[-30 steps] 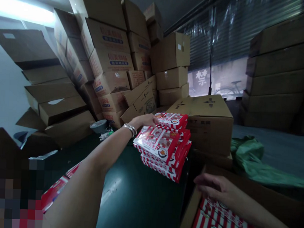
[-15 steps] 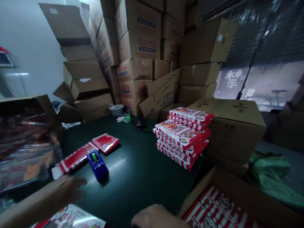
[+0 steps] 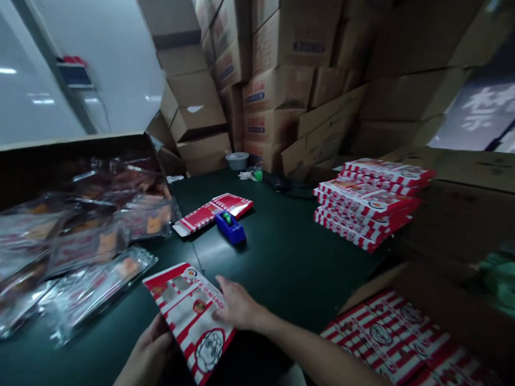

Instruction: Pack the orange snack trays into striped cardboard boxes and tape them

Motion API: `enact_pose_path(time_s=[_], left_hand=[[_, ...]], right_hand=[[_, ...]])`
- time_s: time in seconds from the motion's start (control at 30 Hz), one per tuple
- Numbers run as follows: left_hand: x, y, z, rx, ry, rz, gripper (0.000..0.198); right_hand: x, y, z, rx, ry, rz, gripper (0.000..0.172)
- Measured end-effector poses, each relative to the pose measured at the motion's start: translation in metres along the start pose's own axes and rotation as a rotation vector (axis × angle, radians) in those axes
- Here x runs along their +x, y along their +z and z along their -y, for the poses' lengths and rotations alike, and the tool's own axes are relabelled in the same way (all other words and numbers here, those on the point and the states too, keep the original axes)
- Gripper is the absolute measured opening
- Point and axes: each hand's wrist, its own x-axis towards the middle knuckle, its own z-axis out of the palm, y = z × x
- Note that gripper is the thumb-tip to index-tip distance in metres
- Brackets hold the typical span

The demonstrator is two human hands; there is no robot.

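A red and white printed box (image 3: 194,314) is held tilted above the near part of the dark green table (image 3: 272,255). My left hand (image 3: 153,344) grips its lower left edge, with the fingers partly hidden beneath it. On the box's right side, my right hand (image 3: 239,305) holds the edge, thumb on top. Beyond them a blue tape dispenser (image 3: 231,228) rests against flat red cartons (image 3: 206,214). Clear plastic packets (image 3: 97,289) lie just left of the held box.
A stack of red and white boxes (image 3: 367,202) stands at the table's right. Below it, an open carton (image 3: 355,292) holds striped boxes. A large carton (image 3: 152,167) of packets is at left. Brown cartons (image 3: 278,92) rise behind, near a grey bowl (image 3: 237,160).
The view has swung left. Both hands, apart and nearly empty-looking before, now hold the printed box, which has been raised from the near table edge.
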Motion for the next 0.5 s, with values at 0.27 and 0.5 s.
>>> enact_pose_path(time_s=[0.27,0.5], left_hand=[[-0.015,0.001,-0.033,-0.327,0.106,-0.082,0.058],[-0.006,-0.009,-0.025,-0.469,0.286,-0.254,0.025]], right_hand=[[-0.003,-0.02,0.03,-0.17,-0.019,-0.067,0.058],[-0.013,-0.013,0.042,-0.233,-0.027,-0.052,0.078]])
